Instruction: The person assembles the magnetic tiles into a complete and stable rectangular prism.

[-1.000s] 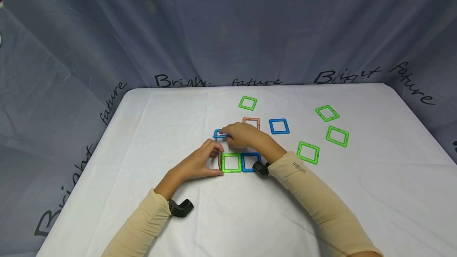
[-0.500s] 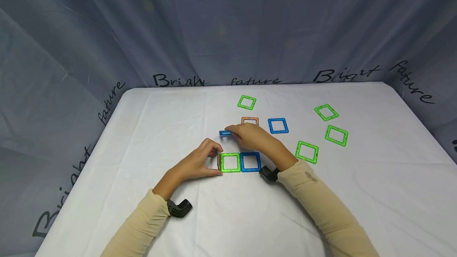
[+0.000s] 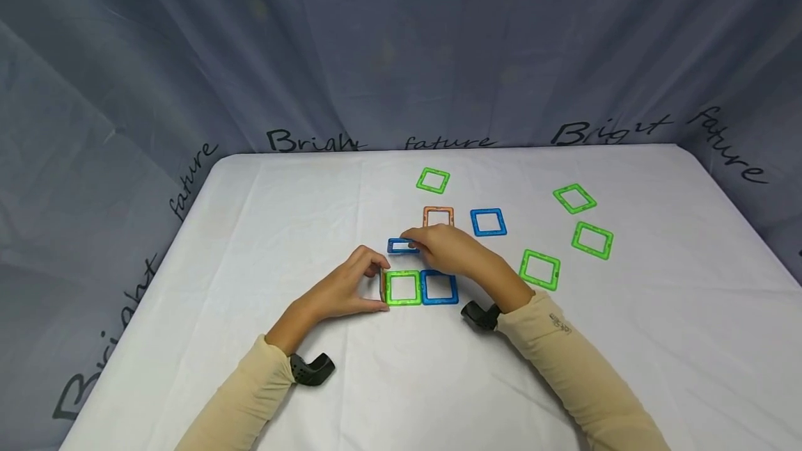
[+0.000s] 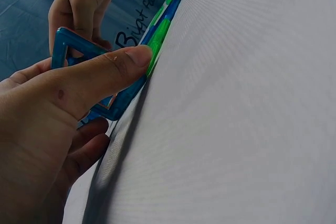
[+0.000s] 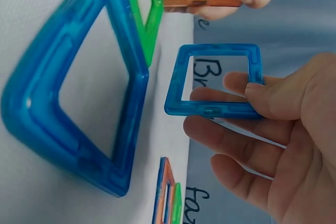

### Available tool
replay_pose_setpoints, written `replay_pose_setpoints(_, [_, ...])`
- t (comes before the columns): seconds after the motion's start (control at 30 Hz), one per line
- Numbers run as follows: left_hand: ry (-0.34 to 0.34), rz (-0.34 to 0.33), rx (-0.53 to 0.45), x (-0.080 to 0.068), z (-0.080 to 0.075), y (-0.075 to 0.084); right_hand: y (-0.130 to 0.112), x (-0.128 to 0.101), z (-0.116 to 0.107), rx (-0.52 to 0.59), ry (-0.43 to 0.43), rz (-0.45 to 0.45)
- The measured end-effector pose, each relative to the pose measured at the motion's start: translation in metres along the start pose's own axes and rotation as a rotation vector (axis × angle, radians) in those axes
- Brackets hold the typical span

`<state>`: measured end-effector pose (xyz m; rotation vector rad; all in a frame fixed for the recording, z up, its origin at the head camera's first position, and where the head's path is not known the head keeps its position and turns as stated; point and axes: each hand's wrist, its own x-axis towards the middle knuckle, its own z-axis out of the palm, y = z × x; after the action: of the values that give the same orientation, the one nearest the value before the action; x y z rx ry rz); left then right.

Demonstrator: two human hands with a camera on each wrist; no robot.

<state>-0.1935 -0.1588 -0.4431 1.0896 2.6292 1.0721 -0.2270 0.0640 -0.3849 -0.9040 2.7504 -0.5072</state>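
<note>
From my remote seat, parts of the scene were hard to read. The orange square plastic frame (image 3: 383,285) showed only as a thin edge-on sliver in the head view, mostly hidden behind my left hand (image 3: 341,289); the right wrist view showed its orange border between fingertips at the top of the picture, cut off by the edge. In the left wrist view the thumb covered most of what that hand pinched, and colours there were confusing.

The left hand pinched the orange frame upright against the left edge of the green square plastic frame (image 3: 404,288), which lay flat on the white table (image 3: 263,228), touching the blue square plastic frame (image 3: 439,287) on its right.

My right hand (image 3: 447,250) gripped a second blue square frame (image 3: 402,246), thumb and fingers clamped on one side of it. It was a translucent open square with rounded corners, held above the table just beyond the far edge of the green frame, near the left hand. The right hand's fingers partly covered its right side.

Farther off lay another orange frame (image 3: 438,216), partly hidden by the right hand, and several loose green squares (image 3: 539,269).
</note>
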Motion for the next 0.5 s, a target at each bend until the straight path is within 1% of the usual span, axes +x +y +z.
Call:
replay_pose_setpoints(0.07, [-0.002, -0.002, 0.004, -0.0006, -0.0004, 0.0005, -0.0018, -0.0017, -0.0005, -0.001, -0.001, -0.003])
replay_pose_setpoints(0.27, [0.007, 0.023, 0.024, -0.0013, -0.0004, 0.0002, -0.0055, -0.0024, 0.0013, -0.023, -0.011, -0.019])
replay_pose_setpoints(0.5, [0.019, 0.003, 0.012, -0.0012, 0.0001, 0.0005, -0.0070, -0.0017, 0.0058, -0.027, -0.007, -0.031])
